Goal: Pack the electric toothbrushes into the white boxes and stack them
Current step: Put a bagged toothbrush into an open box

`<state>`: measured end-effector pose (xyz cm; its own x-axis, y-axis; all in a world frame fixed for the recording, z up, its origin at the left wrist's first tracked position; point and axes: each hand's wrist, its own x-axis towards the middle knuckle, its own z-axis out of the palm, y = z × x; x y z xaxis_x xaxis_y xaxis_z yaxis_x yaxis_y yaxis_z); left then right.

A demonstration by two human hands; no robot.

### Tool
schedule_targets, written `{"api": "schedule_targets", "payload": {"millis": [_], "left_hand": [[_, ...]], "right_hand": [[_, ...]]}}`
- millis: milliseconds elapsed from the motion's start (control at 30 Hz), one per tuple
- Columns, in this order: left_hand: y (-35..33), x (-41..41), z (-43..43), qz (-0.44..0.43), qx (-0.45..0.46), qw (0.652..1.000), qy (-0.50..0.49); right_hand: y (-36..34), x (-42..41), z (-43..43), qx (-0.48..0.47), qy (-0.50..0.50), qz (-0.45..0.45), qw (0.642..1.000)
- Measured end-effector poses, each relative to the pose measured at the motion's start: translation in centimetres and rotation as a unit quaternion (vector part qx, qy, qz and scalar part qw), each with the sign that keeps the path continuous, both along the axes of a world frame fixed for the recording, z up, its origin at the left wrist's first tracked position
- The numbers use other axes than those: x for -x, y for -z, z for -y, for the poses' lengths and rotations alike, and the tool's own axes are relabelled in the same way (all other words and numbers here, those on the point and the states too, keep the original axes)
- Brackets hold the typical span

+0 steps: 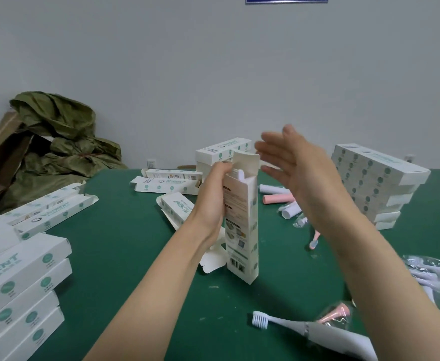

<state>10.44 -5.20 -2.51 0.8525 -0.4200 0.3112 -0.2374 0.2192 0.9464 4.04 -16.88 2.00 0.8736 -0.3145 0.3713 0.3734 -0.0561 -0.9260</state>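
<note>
A tall white box [242,230] stands upright on the green table [125,256], its top flap open and a white toothbrush end [238,174] showing inside. My left hand [213,194] grips the box near its top from the left. My right hand [294,173] hovers open to the right of the box top, fingers spread, holding nothing. A grey-white electric toothbrush [304,332] lies at the near edge. Pink and white handles [278,198] lie behind my right hand.
Stacks of closed white boxes stand at the near left [18,290] and at the far right [375,181]. Open boxes [166,185] lie scattered at the far middle. Bagged brush heads [432,274] sit on the right. A green sack [57,142] sits over cardboard at the far left.
</note>
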Motion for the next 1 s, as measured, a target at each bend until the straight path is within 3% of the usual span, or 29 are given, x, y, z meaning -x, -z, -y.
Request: {"api": "schedule_targets", "payload": {"millis": [133,300,367,533,767,900,1000], "left_hand": [[0.0,0.3,0.5,0.030,-0.037,0.999,0.010],[0.3,-0.3,0.2,0.015,0.012,0.999,0.049],[0.6,-0.4,0.2,0.017,0.035,0.996,0.076],[1.5,-0.5,1.0,0.062,0.058,0.996,0.024],[1.7,-0.7,0.9,0.088,0.036,0.994,0.054],[2.2,-0.9,1.1,0.116,-0.021,0.992,0.051],[2.2,-1.0,1.1,0.096,-0.021,0.995,0.034]], "right_hand": [[0.3,1.0,-2.0,0.151,0.045,0.012,0.987],[0.6,0.6,-2.0,0.120,0.054,0.010,0.991],[0.8,0.3,-1.5,0.145,0.073,0.012,0.987],[1.2,0.1,-0.3,0.218,0.069,-0.002,0.974],[1.3,0.1,1.0,0.292,0.042,0.021,0.955],[1.8,-0.2,1.2,0.326,0.066,0.040,0.942],[1.8,-0.2,1.5,0.346,0.056,0.042,0.936]]}}
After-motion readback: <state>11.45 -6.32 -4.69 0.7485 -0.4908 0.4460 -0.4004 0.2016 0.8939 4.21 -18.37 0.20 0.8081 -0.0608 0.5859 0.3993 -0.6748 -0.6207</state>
